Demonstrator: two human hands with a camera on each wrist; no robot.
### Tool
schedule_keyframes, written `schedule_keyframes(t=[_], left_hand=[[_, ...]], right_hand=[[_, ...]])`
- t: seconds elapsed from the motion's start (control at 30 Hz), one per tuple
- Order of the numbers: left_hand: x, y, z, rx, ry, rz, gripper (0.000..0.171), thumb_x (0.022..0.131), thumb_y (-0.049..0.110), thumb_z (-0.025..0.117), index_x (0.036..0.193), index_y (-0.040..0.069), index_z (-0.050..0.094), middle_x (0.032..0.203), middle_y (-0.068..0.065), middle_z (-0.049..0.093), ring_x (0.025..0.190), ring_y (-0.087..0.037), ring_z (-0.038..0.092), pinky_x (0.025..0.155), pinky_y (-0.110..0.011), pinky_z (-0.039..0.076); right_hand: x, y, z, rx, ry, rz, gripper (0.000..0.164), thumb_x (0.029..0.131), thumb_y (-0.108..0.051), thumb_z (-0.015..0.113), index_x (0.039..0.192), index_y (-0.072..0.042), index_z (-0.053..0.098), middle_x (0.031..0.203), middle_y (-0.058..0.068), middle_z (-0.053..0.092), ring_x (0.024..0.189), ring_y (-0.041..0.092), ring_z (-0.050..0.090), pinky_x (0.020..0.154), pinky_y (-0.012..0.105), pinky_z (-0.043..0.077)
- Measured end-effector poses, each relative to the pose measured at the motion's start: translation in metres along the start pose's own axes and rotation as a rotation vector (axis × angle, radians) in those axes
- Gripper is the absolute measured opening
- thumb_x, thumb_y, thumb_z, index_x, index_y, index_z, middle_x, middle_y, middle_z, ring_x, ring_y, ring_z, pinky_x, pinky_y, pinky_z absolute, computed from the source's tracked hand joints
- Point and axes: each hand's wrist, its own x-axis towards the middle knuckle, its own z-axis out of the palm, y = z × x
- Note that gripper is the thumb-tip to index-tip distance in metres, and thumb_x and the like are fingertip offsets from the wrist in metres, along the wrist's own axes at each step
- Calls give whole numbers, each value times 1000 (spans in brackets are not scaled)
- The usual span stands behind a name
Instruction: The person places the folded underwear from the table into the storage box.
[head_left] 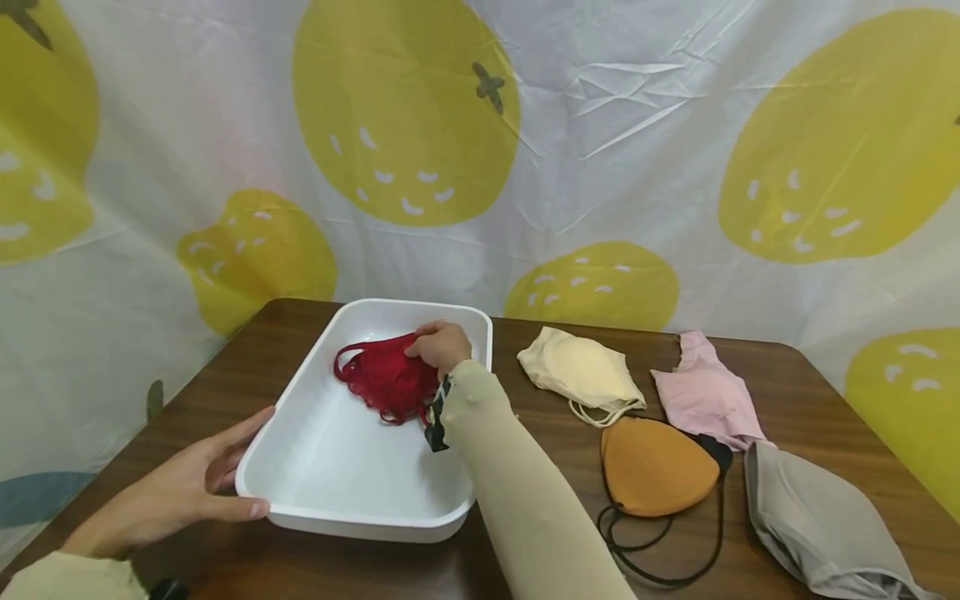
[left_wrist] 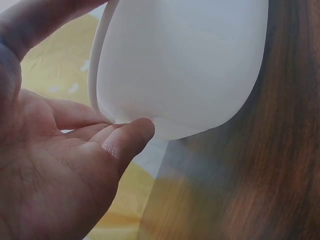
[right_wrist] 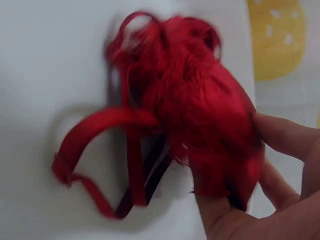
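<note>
A red bra [head_left: 390, 379] with thin straps is in the upper part of a white plastic basin [head_left: 337, 475]. My right hand [head_left: 444, 343] pinches the bra at its right edge, thumb on one side and fingers on the other. In the right wrist view the lacy red bra [right_wrist: 210, 110] hangs bunched, its straps looping down to the left. My left hand [head_left: 191, 483] holds the basin by its near left corner. The left wrist view has that hand's fingers and thumb against the basin wall [left_wrist: 185, 60].
Right of the basin on the brown wooden table [head_left: 540, 467] lie a cream bra [head_left: 581, 367], a pink bra [head_left: 708, 400], an orange bra [head_left: 656, 467] with black straps, and a grey bra [head_left: 825, 517]. A lemon-print curtain [head_left: 600, 192] hangs behind.
</note>
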Motion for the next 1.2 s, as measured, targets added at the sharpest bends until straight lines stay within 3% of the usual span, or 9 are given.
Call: schedule_keyframes(t=[0.13,0.23,0.4,0.57,0.83,0.93,1.03,1.1,1.2], left_hand=[[0,0,0,6,3,-1,101,90,-2,68,159,-2,-6,154,-32,36,121,-3,61,90,-23,57],[0,1,1,20,10,-15,101,90,-1,69,159,-2,-5,152,-43,29,120,-1,61,90,-22,56],[0,2,3,31,13,-20,101,91,0,70,160,-1,-4,152,-45,26,120,0,60,90,-21,56],[-1,1,3,12,7,-33,101,91,0,69,160,0,-6,155,-45,20,121,1,59,91,-21,56],[-1,3,2,31,10,-33,102,91,1,70,160,1,-5,157,-43,17,122,3,58,91,-20,55],[-1,4,2,30,11,-44,102,91,2,70,160,2,-5,157,-43,17,121,3,58,90,-20,55],[-2,5,2,35,16,-53,102,91,2,70,160,2,-5,157,-42,16,121,4,58,90,-19,55],[-2,5,2,43,20,-52,102,91,3,70,160,2,-5,157,-42,17,121,5,57,90,-19,55],[-2,6,2,37,19,-52,103,90,3,71,160,0,-5,155,-44,19,120,3,59,90,-20,56]], right_hand=[[-4,2,-4,-285,19,-80,30,82,-19,79,112,-15,76,114,7,74,111,25,62,92,31,54],[-6,3,-5,-402,19,-115,31,83,-23,77,113,-17,76,114,5,75,111,26,63,93,30,53],[-5,5,-6,-515,9,-135,30,87,-27,74,117,-21,76,119,1,74,115,27,63,98,35,51],[-5,1,-8,-636,-12,-150,32,88,-29,70,119,-25,74,124,-3,73,121,29,60,105,50,41],[-5,-7,-14,-741,-55,-187,31,90,-32,68,120,-24,74,123,-2,72,121,30,60,100,46,40],[-4,-10,-18,-765,-38,-212,26,89,-31,67,110,-19,78,115,1,75,112,27,63,95,41,47],[-5,-14,-22,-819,-20,-252,20,88,-26,63,89,-10,74,102,7,76,93,23,63,83,35,52],[-5,-17,-24,-883,-14,-278,18,88,-24,62,78,-9,66,96,8,74,83,20,57,75,32,52],[-8,-25,-27,-952,-24,-311,21,90,-25,61,73,-13,59,95,6,73,79,18,54,72,32,50]])
